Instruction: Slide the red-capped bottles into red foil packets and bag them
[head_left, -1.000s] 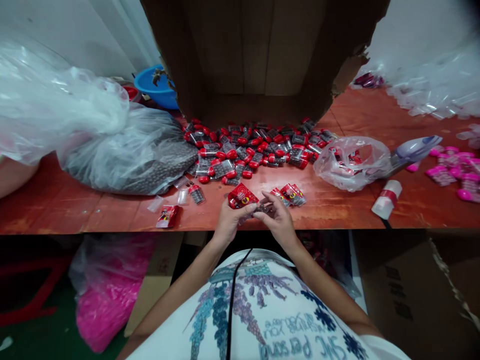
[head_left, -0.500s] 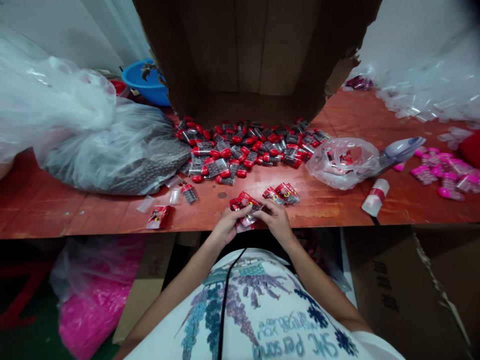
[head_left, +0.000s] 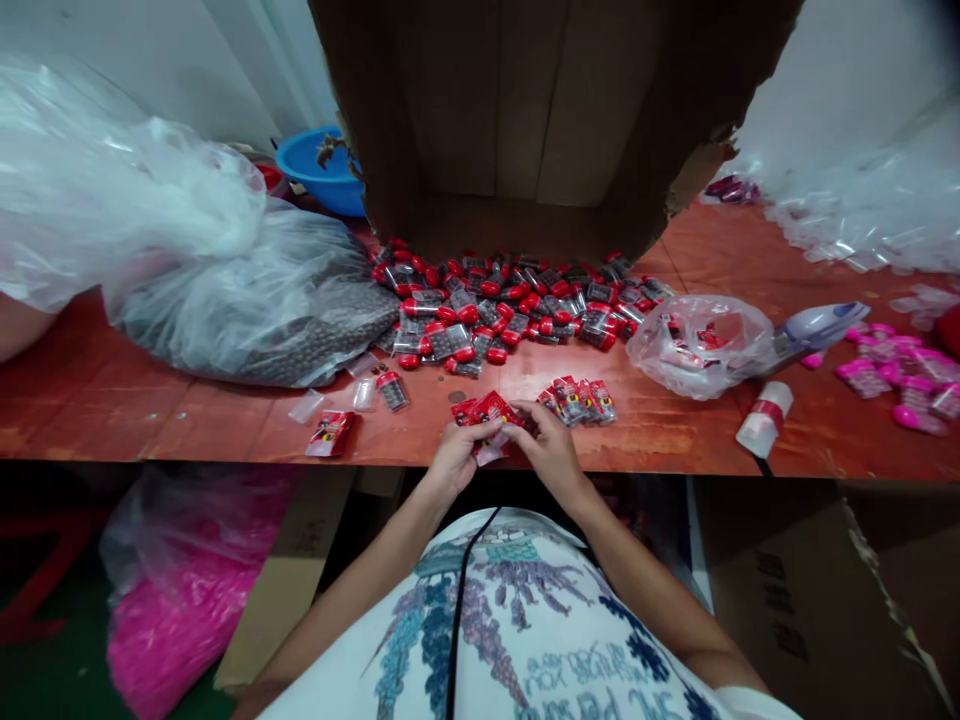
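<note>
Just over the table's front edge, my left hand (head_left: 456, 455) is closed on red printed packets (head_left: 489, 408), thumb on top. My right hand (head_left: 553, 452) pinches the right side of the same packets; its fingertips are partly hidden behind them. Beyond my right hand lies a fanned row of filled red packets (head_left: 576, 400), with dark contents showing. Behind my hands spreads a heap of small clear bottles with red caps (head_left: 454, 340), filled with dark beads. To the left are a single red-capped bottle (head_left: 391, 390) and a small stack of red packets (head_left: 330, 433).
A tipped cardboard box (head_left: 517, 120) stands behind the heap. At left sits a big clear bag of dark beads (head_left: 262, 310); at right are a plastic bag with red packets (head_left: 701, 340), a white roll (head_left: 765, 418) and pink-capped bottles (head_left: 892, 365). A blue basin (head_left: 322, 175) is behind.
One more filled packet lies in the row on the right. The dark piece at my right fingertips no longer shows, and my fingers are on the red packets. The view has shifted slightly.
</note>
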